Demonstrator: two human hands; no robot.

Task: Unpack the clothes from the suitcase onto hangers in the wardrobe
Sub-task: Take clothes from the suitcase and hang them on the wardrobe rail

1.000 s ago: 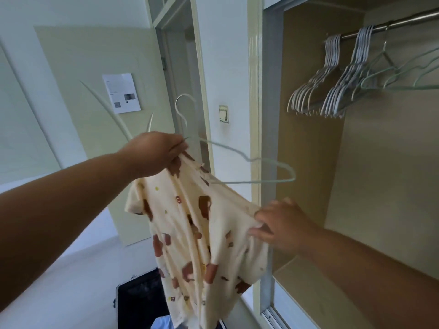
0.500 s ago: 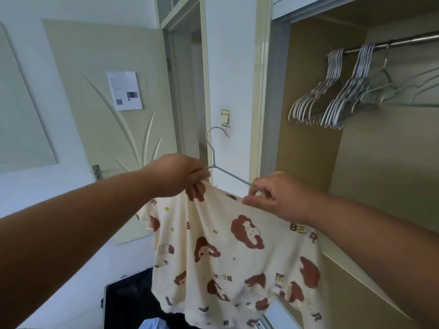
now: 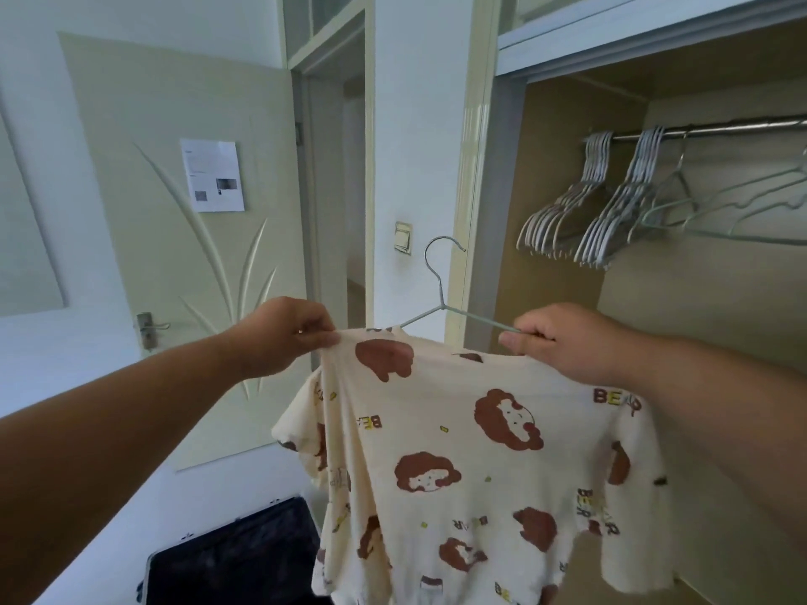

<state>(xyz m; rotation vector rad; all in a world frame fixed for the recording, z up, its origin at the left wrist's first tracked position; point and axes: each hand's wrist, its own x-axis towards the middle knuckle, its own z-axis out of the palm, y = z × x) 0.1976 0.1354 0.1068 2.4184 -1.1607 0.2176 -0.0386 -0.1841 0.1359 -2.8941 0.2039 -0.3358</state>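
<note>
A cream shirt (image 3: pixel 471 465) printed with brown bears hangs spread out on a thin pale-green hanger (image 3: pixel 441 299), hook up. My left hand (image 3: pixel 284 334) pinches the shirt's left shoulder. At the shirt's right shoulder, my right hand (image 3: pixel 563 342) grips the hanger's right arm together with the fabric. The open wardrobe (image 3: pixel 563 272) is to the right, its steel rail (image 3: pixel 720 126) high up. The dark suitcase (image 3: pixel 236 556) lies open on the floor below, partly hidden by the shirt.
Several empty white hangers (image 3: pixel 585 207) bunch at the rail's left end, with pale-green ones (image 3: pixel 742 211) further right. A cream door (image 3: pixel 174 238) with a paper notice stands left, an open doorway (image 3: pixel 345 189) beside it. A wall switch (image 3: pixel 402 238) sits behind the hook.
The shirt has gone from bunched beside the hanger to spread across it. My right hand came up from the hem to the right shoulder, and both hands moved apart.
</note>
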